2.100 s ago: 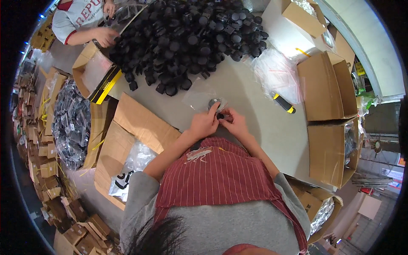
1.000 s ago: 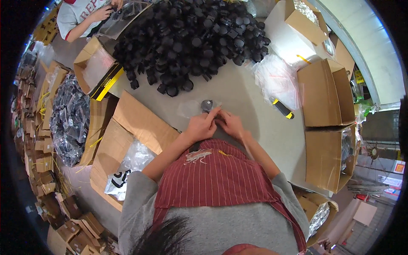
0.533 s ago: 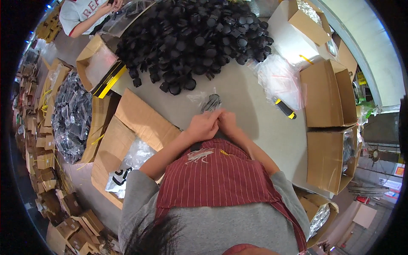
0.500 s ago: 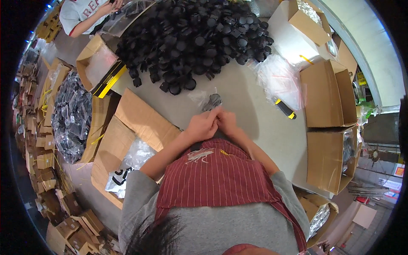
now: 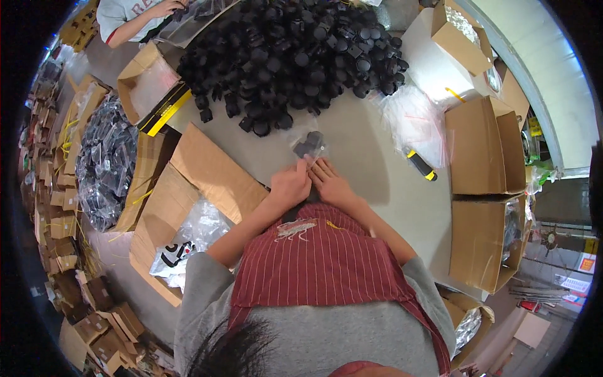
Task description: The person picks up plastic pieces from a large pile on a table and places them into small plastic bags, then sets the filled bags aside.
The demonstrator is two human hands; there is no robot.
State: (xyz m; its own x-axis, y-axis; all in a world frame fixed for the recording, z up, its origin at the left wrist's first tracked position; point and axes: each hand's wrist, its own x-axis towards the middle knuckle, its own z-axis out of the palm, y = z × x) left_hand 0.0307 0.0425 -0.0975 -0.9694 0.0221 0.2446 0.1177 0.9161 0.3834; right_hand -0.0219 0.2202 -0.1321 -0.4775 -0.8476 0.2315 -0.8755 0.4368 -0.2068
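My left hand (image 5: 289, 184) and my right hand (image 5: 329, 180) are side by side on the grey table (image 5: 370, 163), both pinching the near edge of a small clear plastic bag (image 5: 309, 145) that holds black parts. The bag lies flat, stretching away from my fingers toward a big heap of black round parts (image 5: 295, 53) at the far side of the table.
Open cardboard boxes (image 5: 483, 151) stand at the right, another open box (image 5: 195, 207) at my left. A yellow-and-black knife (image 5: 419, 165) lies beside a pile of clear bags (image 5: 408, 116). Another person's arm (image 5: 141, 12) works at the far left. Bagged parts (image 5: 103, 160) fill a bin.
The small bag has slid away from me toward the heap, and my hands have moved along to its near edge and closed together there.
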